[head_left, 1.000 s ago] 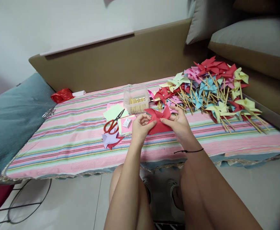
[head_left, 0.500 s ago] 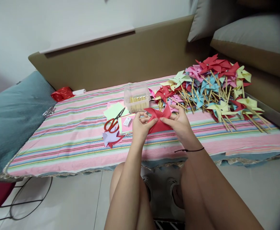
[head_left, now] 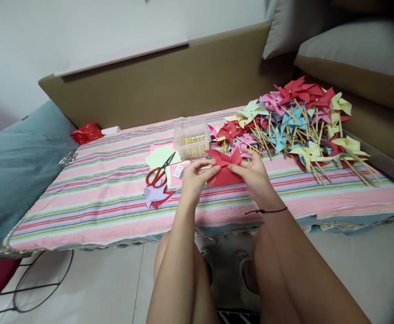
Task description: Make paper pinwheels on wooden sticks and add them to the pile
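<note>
Both hands hold a folded red paper pinwheel head (head_left: 224, 167) above the striped cloth (head_left: 109, 198). My left hand (head_left: 194, 179) pinches its left part with thumb and fingers. My right hand (head_left: 255, 176) pinches its right part near the centre; a thin black band circles that wrist. Right behind the paper stands a clear plastic box of wooden sticks (head_left: 192, 138). Red-handled scissors (head_left: 158, 173) lie to the left on sheets of coloured paper (head_left: 163, 157).
A big heap of finished paper pinwheels on sticks (head_left: 294, 123) covers the right of the cloth. A teal cushion (head_left: 17, 166) lies at left, a red bag (head_left: 87, 133) at the back left, grey cushions at right. A cable lies on the floor.
My left hand has slid a little left and down on the red paper, its fingers re-pinching. The right hand stays where it was.
</note>
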Motion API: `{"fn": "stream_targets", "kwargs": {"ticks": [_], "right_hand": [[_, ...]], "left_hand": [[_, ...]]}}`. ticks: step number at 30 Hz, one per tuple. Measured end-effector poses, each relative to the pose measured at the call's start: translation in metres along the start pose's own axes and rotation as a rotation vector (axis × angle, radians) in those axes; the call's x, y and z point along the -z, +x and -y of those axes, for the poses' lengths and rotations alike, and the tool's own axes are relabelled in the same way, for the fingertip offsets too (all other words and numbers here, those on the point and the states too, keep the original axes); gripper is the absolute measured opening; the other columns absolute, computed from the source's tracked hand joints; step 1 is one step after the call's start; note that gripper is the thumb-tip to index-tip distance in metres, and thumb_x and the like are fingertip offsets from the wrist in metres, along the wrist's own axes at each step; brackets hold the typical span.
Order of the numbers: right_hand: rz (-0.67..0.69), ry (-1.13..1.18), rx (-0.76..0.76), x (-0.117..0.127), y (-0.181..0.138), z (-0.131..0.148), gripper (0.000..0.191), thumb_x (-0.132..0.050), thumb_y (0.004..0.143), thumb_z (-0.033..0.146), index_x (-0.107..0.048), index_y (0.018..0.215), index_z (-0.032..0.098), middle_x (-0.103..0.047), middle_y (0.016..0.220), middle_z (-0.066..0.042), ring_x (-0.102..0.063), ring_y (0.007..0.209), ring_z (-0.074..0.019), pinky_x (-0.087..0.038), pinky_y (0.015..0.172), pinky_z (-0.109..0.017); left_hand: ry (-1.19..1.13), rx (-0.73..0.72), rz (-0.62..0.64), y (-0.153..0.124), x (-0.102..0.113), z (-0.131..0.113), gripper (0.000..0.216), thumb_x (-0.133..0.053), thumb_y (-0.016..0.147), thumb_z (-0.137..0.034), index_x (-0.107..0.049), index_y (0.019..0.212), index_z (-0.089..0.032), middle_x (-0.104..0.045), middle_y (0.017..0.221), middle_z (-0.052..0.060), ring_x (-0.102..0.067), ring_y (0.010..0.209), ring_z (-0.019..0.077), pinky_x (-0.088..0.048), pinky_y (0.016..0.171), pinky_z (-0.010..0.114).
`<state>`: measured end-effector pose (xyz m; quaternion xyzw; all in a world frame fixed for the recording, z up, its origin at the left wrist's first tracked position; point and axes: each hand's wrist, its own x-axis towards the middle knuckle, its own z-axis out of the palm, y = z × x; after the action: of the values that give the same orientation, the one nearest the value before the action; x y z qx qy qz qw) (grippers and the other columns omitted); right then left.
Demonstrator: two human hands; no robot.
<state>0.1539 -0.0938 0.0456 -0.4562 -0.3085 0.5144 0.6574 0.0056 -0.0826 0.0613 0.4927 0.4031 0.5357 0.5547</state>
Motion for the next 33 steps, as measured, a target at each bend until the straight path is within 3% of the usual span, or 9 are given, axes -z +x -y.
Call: {"fn": "stream_targets", "kwargs": {"ticks": [5, 11, 16, 33], "right_hand": [[0.006, -0.028, -0.009, -0.0005, 0.0003, -0.0007, 0.079, -0.086, 0.046, 0.030, -0.042, 0.112, 0.025, -0.072, 0.069, 0.003, -0.072, 0.072, -0.0243, -0.056, 0.076, -0.043], [0.010, -0.043, -0.002, 0.0000, -0.0002, -0.0008, 0.077, -0.085, 0.047, 0.029, -0.043, 0.111, 0.026, -0.068, 0.062, 0.006, -0.070, 0.068, -0.0219, -0.057, 0.072, -0.040], [0.023, -0.077, 0.018, 0.0007, -0.0003, -0.0015, 0.075, -0.084, 0.050, 0.032, -0.043, 0.112, 0.027, -0.067, 0.063, 0.007, -0.070, 0.069, -0.0216, -0.056, 0.070, -0.039], [0.095, -0.094, 0.024, 0.0026, -0.0012, -0.0012, 0.078, -0.087, 0.048, 0.034, -0.042, 0.111, 0.026, -0.072, 0.070, 0.002, -0.071, 0.072, -0.0233, -0.056, 0.077, -0.044]], "left_hand": [[0.026, -0.004, -0.046, -0.0004, -0.0026, 0.0031, 0.030, -0.086, 0.053, -0.030, -0.067, 0.073, -0.017, -0.069, 0.090, 0.003, -0.060, 0.066, 0.0098, -0.049, 0.062, 0.024], [-0.001, -0.023, -0.077, 0.0007, -0.0058, 0.0052, 0.037, -0.086, 0.052, -0.025, -0.061, 0.078, -0.018, -0.067, 0.087, 0.002, -0.063, 0.074, 0.0112, -0.050, 0.070, 0.024], [-0.103, 0.109, -0.044, 0.0015, -0.0057, 0.0064, 0.053, -0.088, 0.047, -0.024, -0.051, 0.087, -0.020, -0.069, 0.078, 0.000, -0.065, 0.066, 0.0126, -0.051, 0.067, 0.027], [-0.138, 0.242, -0.012, 0.0012, -0.0060, 0.0056, 0.054, -0.089, 0.042, -0.024, -0.052, 0.082, -0.020, -0.068, 0.063, -0.003, -0.064, 0.057, 0.0142, -0.049, 0.062, 0.027]]}}
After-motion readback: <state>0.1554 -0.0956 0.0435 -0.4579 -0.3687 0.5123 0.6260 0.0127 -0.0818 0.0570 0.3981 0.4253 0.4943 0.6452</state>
